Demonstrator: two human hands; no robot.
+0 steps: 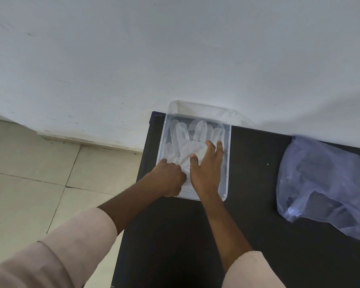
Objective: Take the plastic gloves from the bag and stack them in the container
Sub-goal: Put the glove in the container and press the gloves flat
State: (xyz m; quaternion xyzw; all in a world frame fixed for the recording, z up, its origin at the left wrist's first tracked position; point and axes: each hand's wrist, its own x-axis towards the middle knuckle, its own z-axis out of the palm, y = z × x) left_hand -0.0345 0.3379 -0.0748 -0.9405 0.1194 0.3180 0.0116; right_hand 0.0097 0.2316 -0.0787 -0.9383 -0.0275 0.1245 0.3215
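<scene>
A clear plastic container [227, 163] sits at the far left of a black table, against the wall. Translucent plastic gloves [190, 138] lie flat inside it, fingers pointing to the wall. My right hand [206, 169] rests flat on the gloves with fingers spread, pressing down on them. My left hand [170, 177] is curled at the container's near left corner, gripping the cuff end of the gloves. A crumpled, bluish clear plastic bag [324, 183] lies on the table to the right, apart from both hands.
The black table [258, 225] ends just left of the container, with tiled floor [29, 173] below. A white wall [175, 59] runs behind the table. Bare tabletop lies between container and bag.
</scene>
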